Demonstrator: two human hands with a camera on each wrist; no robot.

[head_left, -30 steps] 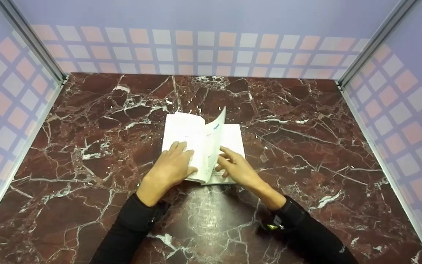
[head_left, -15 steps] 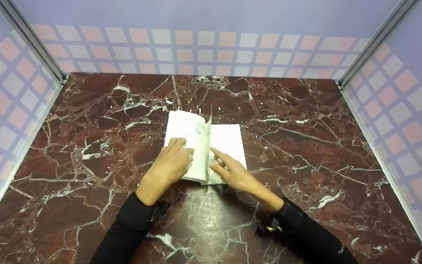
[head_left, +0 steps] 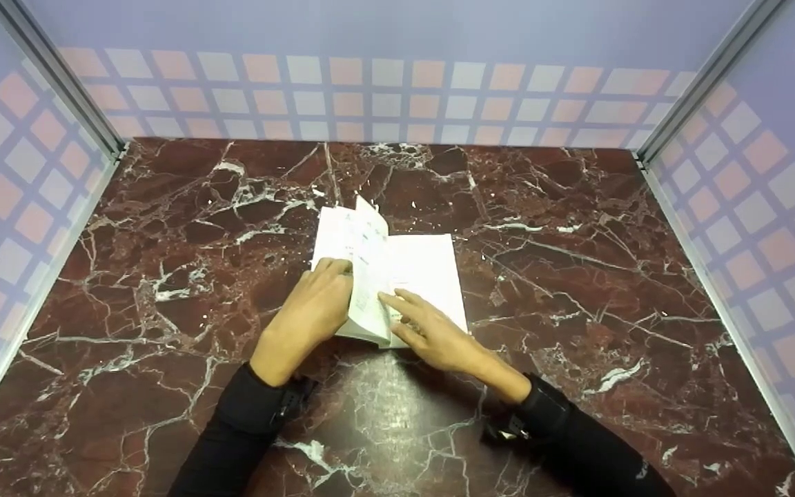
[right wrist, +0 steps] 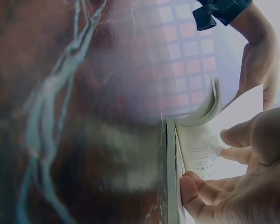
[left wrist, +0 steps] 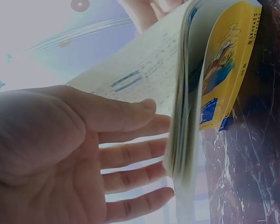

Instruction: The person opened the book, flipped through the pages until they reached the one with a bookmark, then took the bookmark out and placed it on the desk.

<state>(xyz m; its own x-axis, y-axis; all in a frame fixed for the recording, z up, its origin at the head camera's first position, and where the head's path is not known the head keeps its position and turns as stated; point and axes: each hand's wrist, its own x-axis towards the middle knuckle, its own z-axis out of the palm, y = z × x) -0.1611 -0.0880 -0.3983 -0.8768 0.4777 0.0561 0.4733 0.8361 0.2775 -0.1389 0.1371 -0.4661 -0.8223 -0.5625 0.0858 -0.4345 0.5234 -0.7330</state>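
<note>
An open book (head_left: 425,266) lies on the marble-patterned table, its yellow illustrated cover (left wrist: 231,65) visible in the left wrist view. One printed page (head_left: 370,255) stands raised, leaning left over the left-hand pages. The left hand (head_left: 311,310) rests on the left-hand pages; in the left wrist view its fingers are fairly straight, with their tips at the pages and the thumb lying across the raised page. The right hand (head_left: 432,338) touches the raised page near the spine with its extended index finger. Its other fingers rest lower, by the right-hand pages.
The dark red marble-patterned table (head_left: 183,359) surrounds the book. A back wall (head_left: 397,90) with pink and white squares and two side walls (head_left: 777,159) enclose it. Both forearms wear black sleeves (head_left: 246,414), with a band at each wrist.
The raised page has swung from right of the spine, through upright, to lean left. The right hand has followed it slightly left; the left hand stays on the left-hand pages, its fingers shifting a little.
</note>
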